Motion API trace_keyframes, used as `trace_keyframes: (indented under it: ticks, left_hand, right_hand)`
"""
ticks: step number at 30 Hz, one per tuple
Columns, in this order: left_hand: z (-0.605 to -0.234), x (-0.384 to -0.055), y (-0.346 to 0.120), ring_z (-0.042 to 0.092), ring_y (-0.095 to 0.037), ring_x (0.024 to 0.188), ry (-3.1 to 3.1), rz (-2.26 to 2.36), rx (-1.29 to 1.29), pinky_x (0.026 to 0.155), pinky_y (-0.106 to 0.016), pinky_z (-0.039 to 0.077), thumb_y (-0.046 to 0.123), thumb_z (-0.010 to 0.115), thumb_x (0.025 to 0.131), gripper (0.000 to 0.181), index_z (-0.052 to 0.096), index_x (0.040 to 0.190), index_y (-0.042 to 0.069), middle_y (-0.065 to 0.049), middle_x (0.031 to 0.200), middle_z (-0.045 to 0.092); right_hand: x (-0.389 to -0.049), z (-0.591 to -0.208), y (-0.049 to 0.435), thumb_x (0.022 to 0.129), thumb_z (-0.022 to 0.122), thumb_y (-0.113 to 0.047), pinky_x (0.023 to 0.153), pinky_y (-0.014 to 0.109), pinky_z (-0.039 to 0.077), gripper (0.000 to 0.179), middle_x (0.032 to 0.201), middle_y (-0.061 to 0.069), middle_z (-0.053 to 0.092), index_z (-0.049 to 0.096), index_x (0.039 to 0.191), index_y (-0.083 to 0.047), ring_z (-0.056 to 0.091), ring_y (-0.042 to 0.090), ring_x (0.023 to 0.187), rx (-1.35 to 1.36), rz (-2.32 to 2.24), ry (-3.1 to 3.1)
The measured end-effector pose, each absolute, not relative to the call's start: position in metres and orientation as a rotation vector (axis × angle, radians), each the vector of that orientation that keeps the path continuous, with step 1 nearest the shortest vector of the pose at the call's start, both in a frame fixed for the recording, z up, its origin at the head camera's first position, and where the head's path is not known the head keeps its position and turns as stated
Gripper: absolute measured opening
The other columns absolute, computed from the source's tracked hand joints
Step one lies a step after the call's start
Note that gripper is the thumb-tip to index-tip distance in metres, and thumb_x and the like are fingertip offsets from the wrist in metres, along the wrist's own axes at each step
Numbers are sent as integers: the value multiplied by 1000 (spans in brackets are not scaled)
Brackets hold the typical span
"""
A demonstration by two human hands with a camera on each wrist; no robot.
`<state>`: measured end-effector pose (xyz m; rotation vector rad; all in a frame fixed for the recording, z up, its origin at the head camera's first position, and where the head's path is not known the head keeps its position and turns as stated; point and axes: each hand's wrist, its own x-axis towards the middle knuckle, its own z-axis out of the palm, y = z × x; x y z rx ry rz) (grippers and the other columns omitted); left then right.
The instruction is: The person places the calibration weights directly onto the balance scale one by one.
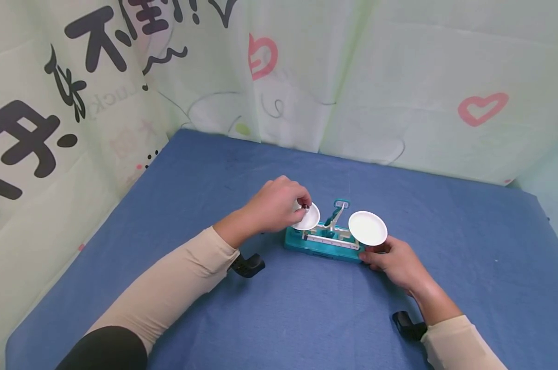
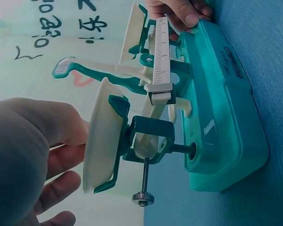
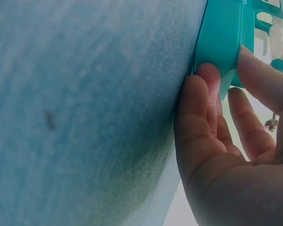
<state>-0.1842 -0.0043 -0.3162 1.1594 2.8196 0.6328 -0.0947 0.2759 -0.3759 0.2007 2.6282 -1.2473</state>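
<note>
A teal balance scale (image 1: 325, 250) with two white pans stands on the blue-covered table. Over the left pan (image 1: 310, 221), my left hand (image 1: 280, 203) pinches a small shiny metal weight (image 1: 305, 207) between thumb and fingers. From the left wrist, the pan (image 2: 101, 136) hides the fingertips and the weight. My right hand (image 1: 399, 261) grips the right end of the teal base (image 3: 221, 42), thumb on its upper edge and fingers against its end. Just above that hand sits the right pan (image 1: 367, 228), with nothing on it. A white graduated beam (image 2: 162, 56) runs along the scale's front.
Blue cloth (image 1: 241, 318) covers the table around the scale. Pale printed curtains (image 1: 399, 67) hang along the back and left edges. A black wrist mount (image 1: 248, 265) hangs under the left wrist, another (image 1: 408, 326) by the right.
</note>
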Motion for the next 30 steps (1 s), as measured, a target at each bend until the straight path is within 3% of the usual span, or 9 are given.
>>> trace_keyframes:
  ticks: [9,30]
  left_hand:
    - [-317,-184,1,55,-18,96,2840,567,1209,74,-32,46,16,65,95,17,77,107,18,5,104,70]
    - [-322,-184,5,53,-19,100,2831,507,1162,83,-37,44,17,63,97,17,75,107,20,5,105,68]
  right_hand:
    - [-94,-377,275,89,75,-13,71,31,53,31,99,13,64,60,108,7,63,21,82,209,-1264,2621]
    - [-94,-376,276,90,74,-13,71,30,53,33,103,16,64,60,111,9,63,22,84,214,-1258,2614]
